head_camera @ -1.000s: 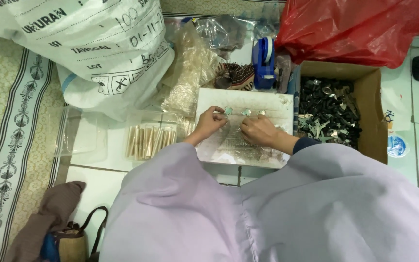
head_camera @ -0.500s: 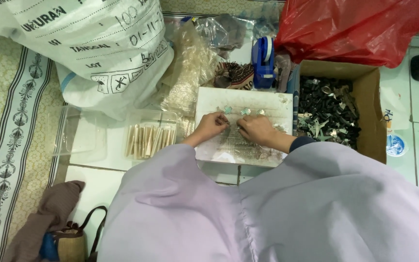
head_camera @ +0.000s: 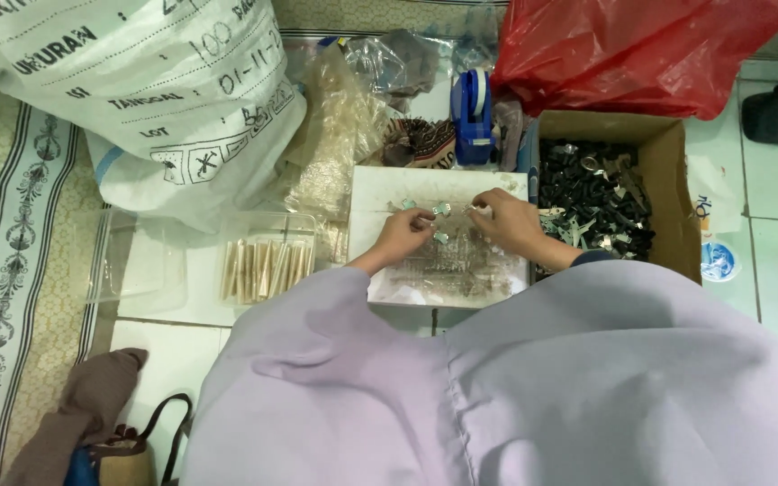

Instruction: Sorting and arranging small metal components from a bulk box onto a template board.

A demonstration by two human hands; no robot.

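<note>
A stained white board lies on the floor in front of me, with a few small pale metal pieces on it. My left hand rests on the board, fingers pinched on one small piece. My right hand is beside it, fingertips pinched on another small piece near the board's right side. The two hands are close together over the board's middle. What exactly each piece is cannot be made out.
A cardboard box of black and silvery parts stands right of the board. A clear tray of tan sticks lies to the left. Behind are a blue tape dispenser, a red plastic bag, a big white sack and clear bags.
The hands shifted slightly on the board; the right hand drew a little toward the board's right side. The view tilted slightly.
</note>
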